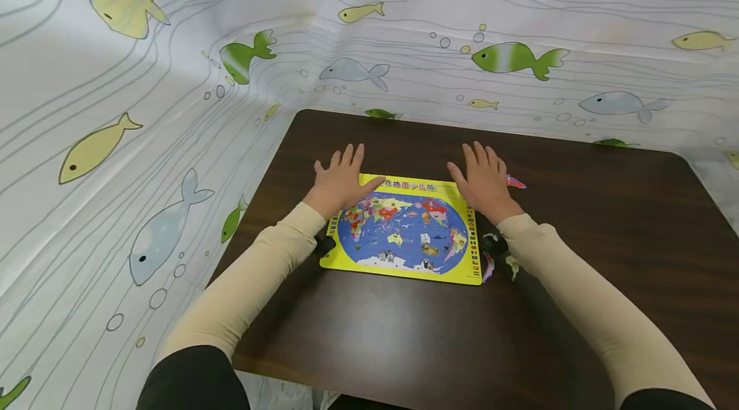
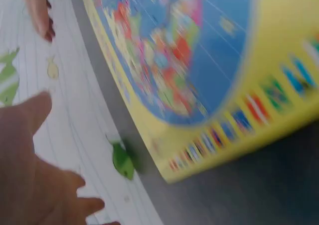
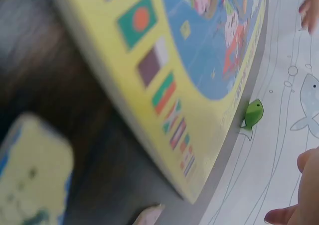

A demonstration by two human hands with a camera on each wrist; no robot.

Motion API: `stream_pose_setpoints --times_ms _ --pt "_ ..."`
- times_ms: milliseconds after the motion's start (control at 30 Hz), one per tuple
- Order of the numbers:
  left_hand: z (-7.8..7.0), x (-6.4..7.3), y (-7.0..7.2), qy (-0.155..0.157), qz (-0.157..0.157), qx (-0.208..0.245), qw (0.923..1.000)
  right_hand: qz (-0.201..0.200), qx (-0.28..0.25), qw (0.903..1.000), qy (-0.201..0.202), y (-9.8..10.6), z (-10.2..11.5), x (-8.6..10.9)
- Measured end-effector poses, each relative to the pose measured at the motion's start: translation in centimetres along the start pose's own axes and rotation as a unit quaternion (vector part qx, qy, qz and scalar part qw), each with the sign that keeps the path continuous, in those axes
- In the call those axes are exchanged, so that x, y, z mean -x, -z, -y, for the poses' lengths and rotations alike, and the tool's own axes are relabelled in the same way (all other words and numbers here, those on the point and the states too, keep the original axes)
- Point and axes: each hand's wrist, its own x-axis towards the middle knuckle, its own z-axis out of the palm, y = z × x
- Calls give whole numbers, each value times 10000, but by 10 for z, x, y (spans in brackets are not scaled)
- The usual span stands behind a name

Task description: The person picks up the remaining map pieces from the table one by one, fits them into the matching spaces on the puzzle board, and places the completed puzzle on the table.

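Both the left hand (image 1: 340, 184) and the right hand (image 1: 484, 180) are released, fingers extended, grasping nothing. They are at the far left and far right corners of the yellow-bordered map board (image 1: 404, 233), which lies flat on the dark table (image 1: 612, 217). One red piece (image 1: 516, 181) lies just right of the right hand; a purple piece (image 1: 489, 267) lies beside the board's right edge.
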Motion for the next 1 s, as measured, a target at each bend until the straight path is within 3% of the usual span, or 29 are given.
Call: stream_pose_setpoints --times_ms 200,367,500,700,1000 --pt "25 17 4 -110 508 -48 9986 -173 -61 9998 -105 11 -12 4" --pt "36 31 -14 -469 846 33 9953 36 -124 9998 -162 9 -17 9" --pt "43 38 -27 -638 975 8 9932 -39 -154 9997 -171 8 -19 10" --pt "54 44 -34 -792 1410 -74 9868 -106 -174 9996 -190 10 -21 9" --pt "71 56 -34 -957 1582 0 9828 6 -297 9993 -207 11 -23 12"
